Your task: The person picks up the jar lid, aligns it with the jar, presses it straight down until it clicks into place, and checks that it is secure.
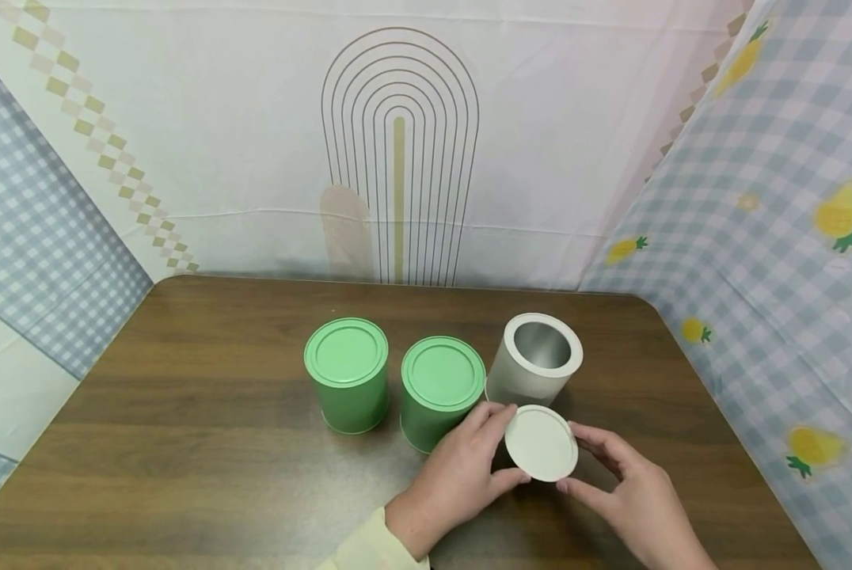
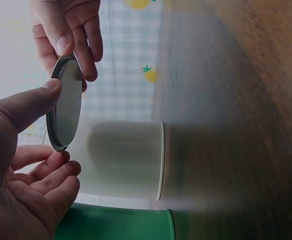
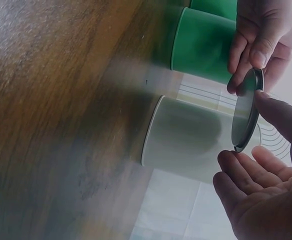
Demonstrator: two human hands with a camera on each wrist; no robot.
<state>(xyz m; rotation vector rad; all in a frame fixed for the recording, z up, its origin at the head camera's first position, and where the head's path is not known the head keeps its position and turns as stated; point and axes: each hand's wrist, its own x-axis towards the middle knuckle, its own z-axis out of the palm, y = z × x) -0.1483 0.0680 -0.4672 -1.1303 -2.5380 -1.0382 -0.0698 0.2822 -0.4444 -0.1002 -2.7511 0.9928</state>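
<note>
Both hands hold a round cream-white tin lid (image 1: 542, 443) by its edge, raised above the table in the wrist views. My left hand (image 1: 458, 471) pinches its left side between thumb and fingers. On the opposite side, my right hand (image 1: 633, 487) grips the rim the same way. The lid's stepped inner rim shows in the left wrist view. Just behind it stands an uncovered white can (image 1: 515, 381), its round mouth showing a grey metal interior. Beside my left hand is a green can (image 1: 422, 421) with its lid on, its lower right part hidden by that hand.
A second lidded green can (image 1: 355, 404) stands upright to the left of the first. All the cans are on a dark wood-grain table (image 1: 184, 443). A patterned white cloth (image 1: 255, 142) hangs behind it, and a checked pineapple cloth (image 1: 761, 261) along the right side.
</note>
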